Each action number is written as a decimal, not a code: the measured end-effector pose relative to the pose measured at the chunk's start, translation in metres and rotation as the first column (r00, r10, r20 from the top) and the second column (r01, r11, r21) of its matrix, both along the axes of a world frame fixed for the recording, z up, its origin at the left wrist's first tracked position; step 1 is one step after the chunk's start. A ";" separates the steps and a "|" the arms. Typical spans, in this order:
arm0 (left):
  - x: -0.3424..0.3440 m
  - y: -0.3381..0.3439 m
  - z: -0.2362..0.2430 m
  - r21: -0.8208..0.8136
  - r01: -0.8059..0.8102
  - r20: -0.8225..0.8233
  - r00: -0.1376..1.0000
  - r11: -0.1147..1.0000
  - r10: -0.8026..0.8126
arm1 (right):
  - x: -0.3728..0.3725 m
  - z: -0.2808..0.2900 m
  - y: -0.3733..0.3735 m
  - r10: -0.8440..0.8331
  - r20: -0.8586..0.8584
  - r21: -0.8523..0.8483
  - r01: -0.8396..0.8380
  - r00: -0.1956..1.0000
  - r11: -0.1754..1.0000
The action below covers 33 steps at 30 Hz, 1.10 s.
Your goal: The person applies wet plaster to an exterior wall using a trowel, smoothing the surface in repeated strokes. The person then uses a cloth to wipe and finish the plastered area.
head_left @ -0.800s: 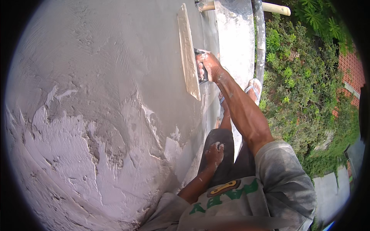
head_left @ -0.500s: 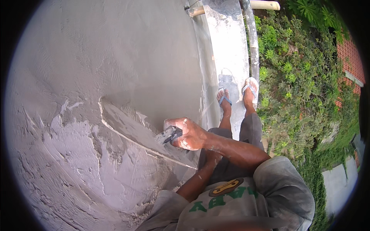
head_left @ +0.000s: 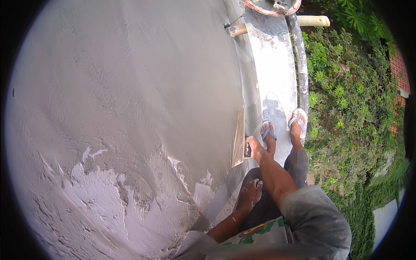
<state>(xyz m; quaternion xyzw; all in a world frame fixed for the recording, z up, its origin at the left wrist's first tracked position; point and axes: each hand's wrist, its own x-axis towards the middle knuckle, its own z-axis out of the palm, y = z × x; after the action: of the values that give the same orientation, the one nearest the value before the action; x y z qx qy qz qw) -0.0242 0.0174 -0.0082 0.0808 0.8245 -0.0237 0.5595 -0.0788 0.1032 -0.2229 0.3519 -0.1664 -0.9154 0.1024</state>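
While the right hand point(head_left: 255, 147) grips a long flat trowel point(head_left: 238, 139) by its dark handle, fingers wrapped round it, the left hand point(head_left: 252, 193) rests on the dark trousers point(head_left: 298, 168) at the left leg. Left fingers look bent, but the palm is hidden, so can't tell if they're clenched or loose. Trowel is at the lower edge of the grey plaster wall point(head_left: 173, 86), blade pointing up and down the view, just left of the right hand. Plaster smooth up top, rough and ridged lower left. Feet in flip-flops point(head_left: 269, 134) stand on a whitish plank point(head_left: 274, 65), a long pole point(head_left: 302, 78) running along its right side. Red-rimmed bucket point(head_left: 274, 6) at the top, cut off by the frame; pale pole end point(head_left: 314, 21) sticks out just below it, to the right. Green bushes point(head_left: 342, 108) fill the right, red roof point(head_left: 399, 71) beyond them.
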 end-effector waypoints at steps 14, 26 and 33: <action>-0.010 0.016 0.006 0.221 -0.042 -0.144 0.987 0.974 0.075 | -0.246 0.158 0.291 0.141 -0.034 0.685 -0.079 0.989 0.724; 0.027 -0.006 -0.045 0.087 -0.204 -0.301 0.928 0.975 0.221 | -0.141 0.333 0.189 0.264 -0.199 0.975 0.164 0.944 0.148; 0.012 -0.057 -0.048 0.479 -0.182 0.158 0.980 0.859 0.120 | -0.073 0.380 0.130 0.267 -0.196 0.976 0.160 0.944 0.151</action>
<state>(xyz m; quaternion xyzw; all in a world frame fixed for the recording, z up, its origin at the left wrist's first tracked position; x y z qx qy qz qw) -0.0119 -0.0399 -0.0564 0.1565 0.7714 0.2351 0.5703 -0.1518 0.2333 0.1569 0.1833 0.5018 -0.8403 -0.0926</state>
